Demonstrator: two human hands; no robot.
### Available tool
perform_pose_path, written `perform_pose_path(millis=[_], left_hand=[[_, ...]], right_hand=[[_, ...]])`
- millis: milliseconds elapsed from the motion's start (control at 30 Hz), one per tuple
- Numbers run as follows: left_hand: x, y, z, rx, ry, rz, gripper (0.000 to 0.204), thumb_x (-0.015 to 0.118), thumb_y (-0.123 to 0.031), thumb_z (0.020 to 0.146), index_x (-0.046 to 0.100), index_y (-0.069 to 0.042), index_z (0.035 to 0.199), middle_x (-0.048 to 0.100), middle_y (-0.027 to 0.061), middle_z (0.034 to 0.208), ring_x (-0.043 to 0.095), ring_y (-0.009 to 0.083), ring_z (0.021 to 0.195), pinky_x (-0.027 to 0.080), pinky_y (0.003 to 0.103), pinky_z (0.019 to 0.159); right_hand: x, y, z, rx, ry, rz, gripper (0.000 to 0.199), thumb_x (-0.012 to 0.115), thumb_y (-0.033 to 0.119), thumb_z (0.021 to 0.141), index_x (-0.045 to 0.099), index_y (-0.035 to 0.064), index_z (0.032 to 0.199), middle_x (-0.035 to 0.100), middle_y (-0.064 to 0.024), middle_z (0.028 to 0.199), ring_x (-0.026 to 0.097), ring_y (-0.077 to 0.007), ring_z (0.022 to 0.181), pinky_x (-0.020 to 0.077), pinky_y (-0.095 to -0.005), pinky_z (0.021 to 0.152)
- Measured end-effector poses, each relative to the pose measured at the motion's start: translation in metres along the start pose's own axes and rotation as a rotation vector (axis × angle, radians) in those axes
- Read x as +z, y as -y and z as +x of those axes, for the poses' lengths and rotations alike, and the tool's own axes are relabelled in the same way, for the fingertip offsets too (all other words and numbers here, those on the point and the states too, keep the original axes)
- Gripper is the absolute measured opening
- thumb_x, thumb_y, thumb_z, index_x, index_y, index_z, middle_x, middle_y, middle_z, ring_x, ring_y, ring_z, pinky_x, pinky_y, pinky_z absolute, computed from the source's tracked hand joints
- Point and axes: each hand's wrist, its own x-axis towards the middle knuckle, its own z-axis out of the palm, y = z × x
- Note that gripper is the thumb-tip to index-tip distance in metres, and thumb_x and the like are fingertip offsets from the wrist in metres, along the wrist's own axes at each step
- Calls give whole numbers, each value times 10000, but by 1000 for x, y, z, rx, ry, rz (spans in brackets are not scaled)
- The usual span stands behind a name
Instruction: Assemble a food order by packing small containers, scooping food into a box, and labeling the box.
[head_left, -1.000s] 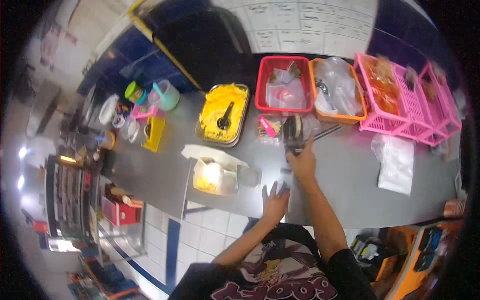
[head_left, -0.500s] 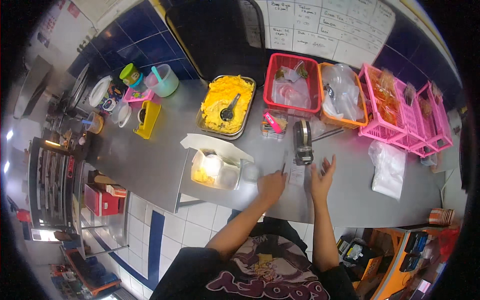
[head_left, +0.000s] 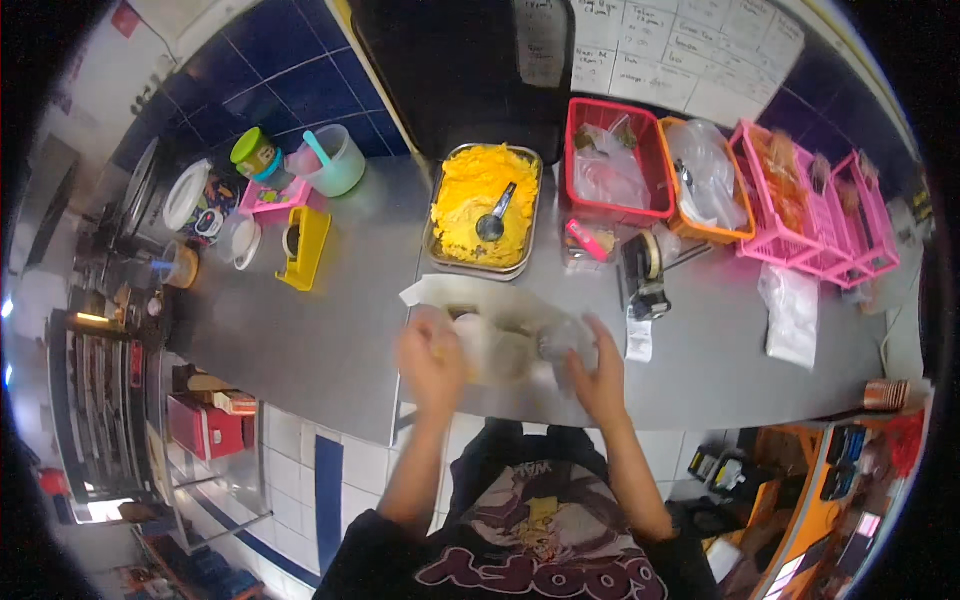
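Observation:
A white paper takeaway box [head_left: 478, 377] with its lid flap up stands at the front of the steel counter, round pale items inside. My left hand [head_left: 434, 365] is at the box's left side; motion smears its fingers, so their grip does not show. At the other end is my right hand [head_left: 600, 380], thumb and fingers apart beside a clear plastic cup or lid [head_left: 562, 338]. Whether it touches this cup is unclear. A black tape dispenser [head_left: 645, 280] stands farther right, a white paper slip [head_left: 638, 340] just in front of it.
Behind the box sits a metal tray [head_left: 433, 240] of yellow food with a black scoop [head_left: 492, 226] in it. Red [head_left: 622, 212], orange [head_left: 708, 232] and pink baskets [head_left: 790, 255] line the back right. A yellow holder [head_left: 308, 250] and a pale green tub [head_left: 342, 170] stand left.
Both hands have left the tape dispenser area and moved left to the box, one at each end. The view has shifted, so the counter items appear farther right.

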Motion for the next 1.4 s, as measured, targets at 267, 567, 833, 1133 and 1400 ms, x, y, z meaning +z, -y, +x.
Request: perform_pose_path(millis=[267,567,833,1133,1400], left_hand=[[-18,96,82,64,702,-83,544,731,-127,828,563,-20,1335,626,227,1268,612,325,1167,459,384,1003],[16,129,-37,-135,404,-339,491,524,-73,927,484,-7,1412,615,266,1255,599,439,1148,480,429,988],[-8,112,-12,-307,321,-320,315,488,-158,1021,595,-20,1284,693,196,1142,685,279,1049,519,371,922],[-3,135,-16,-287,467,-370,322,493,-160,1017,614,-41,1291,707,177,1137,686,215,1028,520,332,884],[4,167,-24,-434,517,-725,339,476,-189,1033,626,11,1261,714,163,1086,675,192,998,517,323,886]], right_hand=[[58,27,19,103,348,-36,627,664,-4,784,553,146,1382,556,-223,1215,540,-380,1147,448,-441,962],[100,52,-55,236,170,138,604,563,-57,883,495,154,1445,294,-316,1523,333,-454,1407,345,-405,1126],[103,51,-50,398,135,482,555,460,-75,930,473,96,1458,518,-157,1407,509,-195,1249,411,-285,1027],[88,41,-40,544,245,619,587,448,-112,886,487,66,1444,551,-98,1393,544,-175,1218,406,-278,1041],[78,36,-45,661,323,882,497,483,66,937,488,49,1434,495,-122,1448,453,-218,1322,319,-317,1123]])
